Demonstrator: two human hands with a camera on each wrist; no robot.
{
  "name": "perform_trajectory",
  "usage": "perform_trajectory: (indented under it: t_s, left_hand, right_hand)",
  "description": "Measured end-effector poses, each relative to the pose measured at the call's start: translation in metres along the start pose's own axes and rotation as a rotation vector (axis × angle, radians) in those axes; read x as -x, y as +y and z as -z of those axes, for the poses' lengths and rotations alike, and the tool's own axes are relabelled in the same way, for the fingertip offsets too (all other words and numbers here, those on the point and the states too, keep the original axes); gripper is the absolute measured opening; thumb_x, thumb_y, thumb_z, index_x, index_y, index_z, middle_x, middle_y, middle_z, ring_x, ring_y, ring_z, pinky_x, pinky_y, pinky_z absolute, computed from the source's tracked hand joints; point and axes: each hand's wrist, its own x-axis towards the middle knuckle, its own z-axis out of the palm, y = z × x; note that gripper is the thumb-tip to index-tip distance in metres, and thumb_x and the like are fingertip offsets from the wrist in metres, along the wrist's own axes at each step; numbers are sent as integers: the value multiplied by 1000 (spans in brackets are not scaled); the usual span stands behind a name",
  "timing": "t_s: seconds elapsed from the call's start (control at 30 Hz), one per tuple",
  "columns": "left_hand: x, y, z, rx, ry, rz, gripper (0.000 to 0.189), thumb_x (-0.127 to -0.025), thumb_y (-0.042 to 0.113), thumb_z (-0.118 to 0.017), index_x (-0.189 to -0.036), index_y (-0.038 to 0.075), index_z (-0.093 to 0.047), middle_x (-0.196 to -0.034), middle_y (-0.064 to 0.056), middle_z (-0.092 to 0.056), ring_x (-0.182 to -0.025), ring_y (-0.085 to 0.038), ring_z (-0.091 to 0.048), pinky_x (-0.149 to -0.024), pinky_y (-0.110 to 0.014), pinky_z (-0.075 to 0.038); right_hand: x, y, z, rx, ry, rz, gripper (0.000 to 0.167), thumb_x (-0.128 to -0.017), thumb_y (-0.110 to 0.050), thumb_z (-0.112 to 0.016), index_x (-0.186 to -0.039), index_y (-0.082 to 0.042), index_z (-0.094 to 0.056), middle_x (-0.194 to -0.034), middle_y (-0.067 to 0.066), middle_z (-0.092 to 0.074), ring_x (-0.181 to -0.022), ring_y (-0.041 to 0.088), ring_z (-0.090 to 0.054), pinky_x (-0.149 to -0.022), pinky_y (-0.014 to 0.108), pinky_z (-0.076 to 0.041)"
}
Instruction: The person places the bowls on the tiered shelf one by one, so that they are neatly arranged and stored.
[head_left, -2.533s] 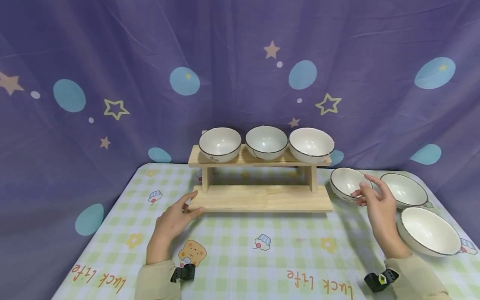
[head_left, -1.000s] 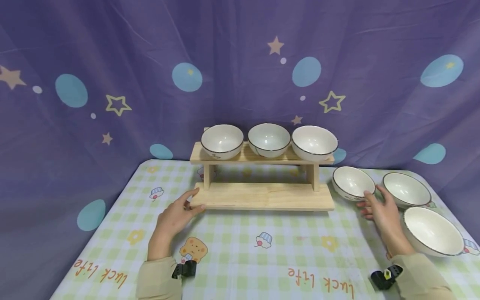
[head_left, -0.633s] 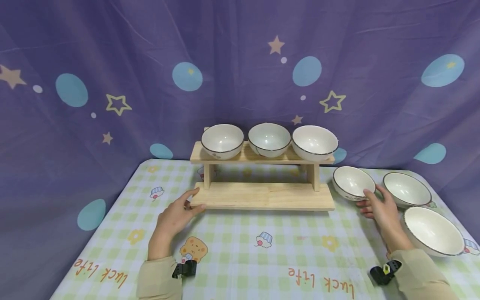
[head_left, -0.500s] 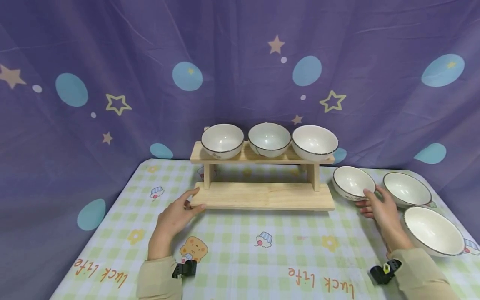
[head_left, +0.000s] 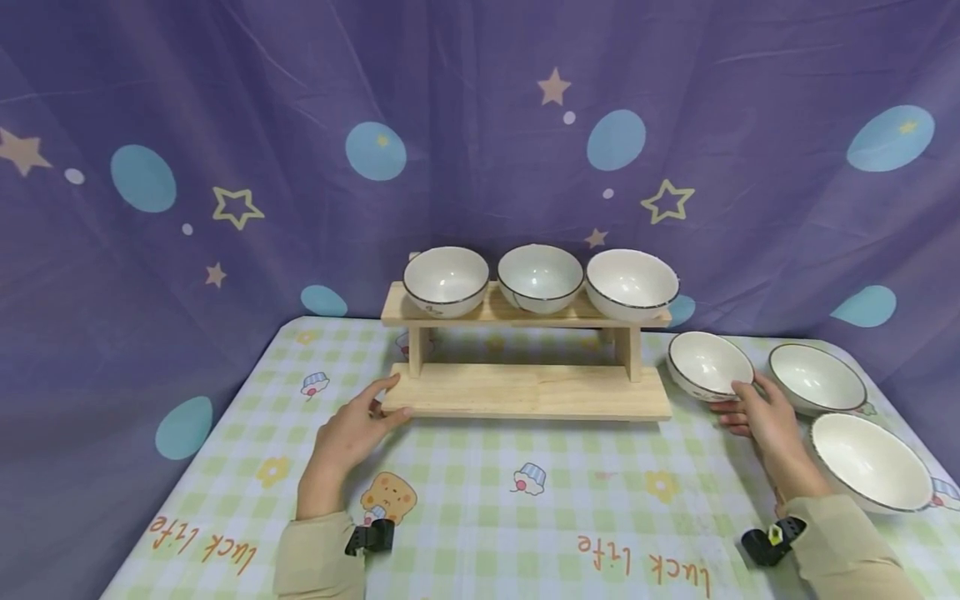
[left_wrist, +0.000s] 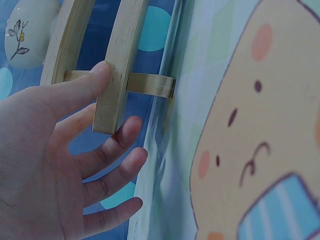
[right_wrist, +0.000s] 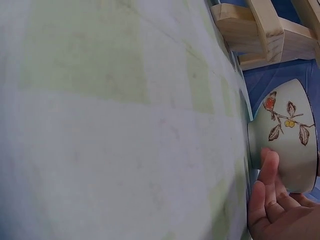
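Note:
My left hand (head_left: 348, 437) pinches the left end of the two-tier wooden shelf's lower board (head_left: 525, 393) between thumb and index finger. Seen from the left wrist, the thumb lies on one face of the board's end (left_wrist: 111, 107), and the other fingers are spread below it. At the right, my right hand (head_left: 768, 425) grips a small white bowl (head_left: 705, 367) with a dark rim, thumb at the rim and fingers low on its side. The right wrist view shows this bowl's leaf-and-berry print (right_wrist: 290, 122) and fingertips (right_wrist: 270, 162) near its foot.
On the upper board (head_left: 495, 312) stand three white bowls: left (head_left: 446, 279), middle (head_left: 540, 279) and right (head_left: 632, 283). Two larger bowls, one behind (head_left: 813, 379) and one in front (head_left: 870, 462), sit right of my right hand. A checked cloth (head_left: 480, 517) covers the table; a purple curtain (head_left: 465, 83) hangs behind.
My right hand has come down from above the small bowl to its near right side and taken hold there. The left hand keeps its grip on the shelf. The view has shifted slightly.

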Motion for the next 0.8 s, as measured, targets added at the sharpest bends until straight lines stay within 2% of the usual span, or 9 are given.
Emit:
perform_trajectory:
  t_s: [0.27, 0.57, 0.7, 0.8]
  left_hand:
    - [-1, -1, 0, -2, -3, 0, 74, -98, 56, -67, -159, 22, -44, -130, -18, -62, -92, -27, -63, -74, -45, -46]
    - [-2, -1, 0, 5, -6, -1, 74, -98, 56, -66, -160, 22, -43, -132, -19, -61, -98, -30, -64, -79, -51, -48]
    - [-2, 0, 0, 1, -9, -1, 75, -98, 57, -66, -159, 21, -43, -132, -20, -61, -97, -30, -64, -78, -50, -48]
    - [-1, 0, 0, 1, -9, -2, 74, -98, 56, -66, -159, 21, -43, -132, -20, -61, -98, -31, -64, -79, -51, -48]
  right_hand:
    - [2, 2, -1, -25, 21, -25, 68, -109, -23, -34, -160, 10, -3, -73, -17, -70, -61, 4, -66, -59, 22, -54]
    - [3, 2, -2, -56, 60, -47, 67, -105, -17, -33, -160, 10, -5, -68, -18, -69, -58, 3, -64, -58, 20, -53]
    - [4, 4, -3, -74, 70, -49, 60, -103, -14, -34, -156, 11, -19, -68, -17, -69, -58, 4, -64, -58, 20, -53]
    - [3, 4, -3, -115, 76, -47, 45, -102, -12, -36, -143, 6, -33, -67, -15, -70, -57, 5, -65, -56, 21, -53]
